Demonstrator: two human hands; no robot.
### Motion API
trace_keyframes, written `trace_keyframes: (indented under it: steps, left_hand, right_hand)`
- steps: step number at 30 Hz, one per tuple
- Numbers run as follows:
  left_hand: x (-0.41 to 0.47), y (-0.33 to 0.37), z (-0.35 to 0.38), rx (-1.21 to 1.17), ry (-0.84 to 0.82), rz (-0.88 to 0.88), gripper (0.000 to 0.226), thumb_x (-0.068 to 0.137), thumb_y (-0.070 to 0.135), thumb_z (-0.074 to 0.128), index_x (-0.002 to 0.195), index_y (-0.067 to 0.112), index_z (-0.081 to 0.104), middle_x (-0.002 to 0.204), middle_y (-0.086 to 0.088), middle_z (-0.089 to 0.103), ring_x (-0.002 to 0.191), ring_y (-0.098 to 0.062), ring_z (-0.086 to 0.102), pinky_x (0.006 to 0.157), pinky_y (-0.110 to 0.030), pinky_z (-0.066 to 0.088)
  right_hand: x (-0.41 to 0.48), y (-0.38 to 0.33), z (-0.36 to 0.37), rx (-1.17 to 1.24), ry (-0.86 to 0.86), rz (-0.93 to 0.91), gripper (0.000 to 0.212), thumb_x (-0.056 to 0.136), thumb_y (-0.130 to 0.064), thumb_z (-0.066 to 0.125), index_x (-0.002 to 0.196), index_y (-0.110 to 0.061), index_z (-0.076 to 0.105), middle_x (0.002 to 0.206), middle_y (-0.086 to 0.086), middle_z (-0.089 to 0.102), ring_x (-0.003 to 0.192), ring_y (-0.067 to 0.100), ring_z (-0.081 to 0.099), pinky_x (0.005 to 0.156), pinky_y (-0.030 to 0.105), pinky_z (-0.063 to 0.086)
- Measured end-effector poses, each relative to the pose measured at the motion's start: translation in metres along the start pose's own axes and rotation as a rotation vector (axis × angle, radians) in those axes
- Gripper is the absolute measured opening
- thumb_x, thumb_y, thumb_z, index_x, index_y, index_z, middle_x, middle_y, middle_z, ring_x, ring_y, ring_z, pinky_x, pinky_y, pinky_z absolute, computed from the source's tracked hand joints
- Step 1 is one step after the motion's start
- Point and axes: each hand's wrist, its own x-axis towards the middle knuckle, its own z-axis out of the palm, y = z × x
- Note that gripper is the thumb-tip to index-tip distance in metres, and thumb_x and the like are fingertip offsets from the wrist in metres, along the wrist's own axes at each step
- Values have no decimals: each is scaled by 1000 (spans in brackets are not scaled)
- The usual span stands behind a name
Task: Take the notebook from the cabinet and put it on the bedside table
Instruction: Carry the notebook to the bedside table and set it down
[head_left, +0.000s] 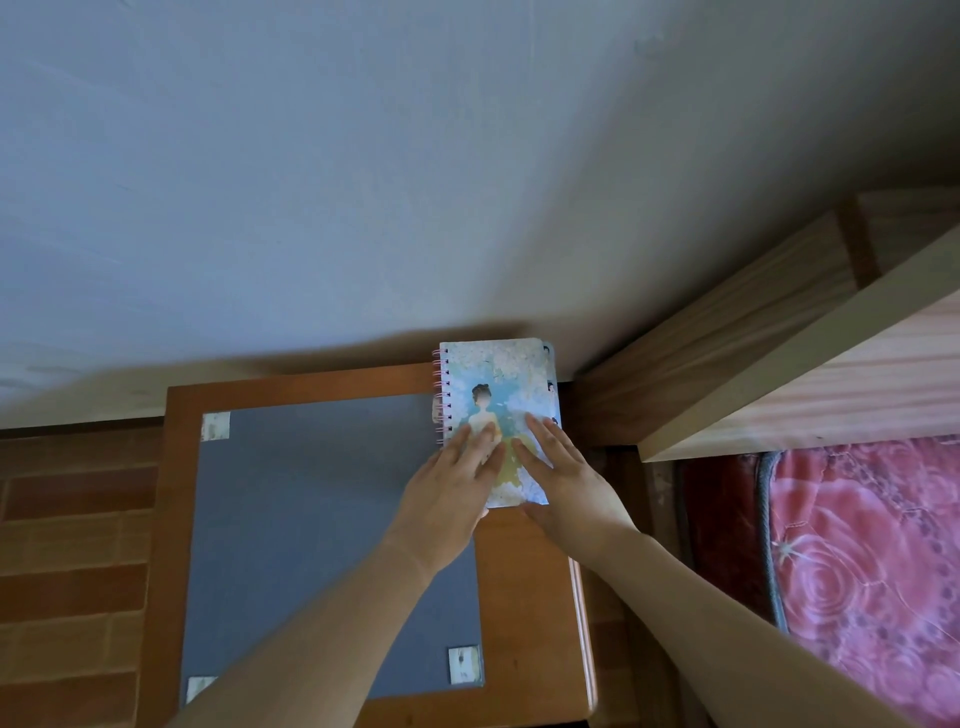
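Setting notebook (496, 395) down at far right corner of bedside table (524, 597), next to wall: L hand (451, 488) & R hand (563, 475) flat on cover, fingers slightly spread, not pinching; placement looks near done, next = lift both hands off w/o dragging it.

You face a plain pale wall (363, 182), evenly lit by soft light. To your left the floor (72, 545) is laid in reddish-brown tiles. On your right stands a light wooden bed frame (779, 374), and a pink flowered mattress (857, 561) lies below its rail.
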Motion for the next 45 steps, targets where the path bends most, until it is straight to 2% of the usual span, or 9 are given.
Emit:
trace_keyframes:
  steps: [6,9,12,18,22,25,29,40,45]
  left_hand:
    - [-3,-4,-4,-27,13,15,79,57,28,86,127,13,53,137,-7,50,124,-29,49,87,-33,50]
    - [-1,-1,-7,-45,-6,51,68,84,23,64,142,16,29,152,-7,23,140,-30,21,107,-38,32]
    - [0,0,-13,-29,-26,31,64,91,24,51,145,18,17,155,-6,10,142,-29,9,111,-38,23]
    - [-7,-2,-31,-35,-39,-11,62,92,28,49,144,19,18,156,-5,8,142,-28,9,109,-40,25]
    - [-20,-3,-49,-74,-83,-63,59,93,33,44,144,19,18,155,-5,12,140,-27,15,109,-42,26]
    - [-32,-2,-71,-82,-90,-66,57,93,34,42,143,17,21,154,-7,16,139,-28,17,108,-44,28]
    - [-50,1,-114,-133,-37,-67,57,92,31,46,142,16,24,153,-6,17,140,-27,15,108,-44,28]
    - [-143,26,-252,-236,233,-16,49,92,36,45,136,14,38,144,-5,38,131,-23,35,102,-40,36]
    - [-186,40,-313,-257,347,6,51,93,37,43,138,15,36,145,-5,37,133,-20,32,104,-35,31]
  right_hand:
    - [-1,-6,3,-1,-1,26,68,91,-24,55,145,-28,15,157,-6,-7,143,13,-12,102,35,43]
    - [0,-6,3,-14,10,36,68,89,-26,57,144,-30,17,157,-7,-6,143,12,-11,104,36,41]
    - [-3,-9,-1,-6,12,40,67,89,-26,58,143,-31,20,157,-8,-2,143,12,-8,104,36,41]
    - [-11,-15,-21,8,3,81,62,90,-30,55,143,-28,23,157,-7,2,144,12,2,103,34,39]
    - [-18,-27,-41,99,38,168,58,88,-33,57,140,-26,32,150,-3,29,135,17,32,99,34,44]
    - [-31,-42,-61,157,79,224,56,86,-34,60,137,-24,37,143,-2,41,128,17,42,99,34,44]
    - [-56,-69,-93,185,141,211,57,86,-32,61,137,-23,37,143,-2,41,128,17,42,100,33,43]
    - [-145,-152,-196,175,313,123,59,84,-32,63,136,-21,38,142,0,41,129,20,38,104,29,33]
    - [-192,-191,-239,192,447,106,57,85,-32,61,136,-17,40,139,2,44,129,19,39,105,26,29]
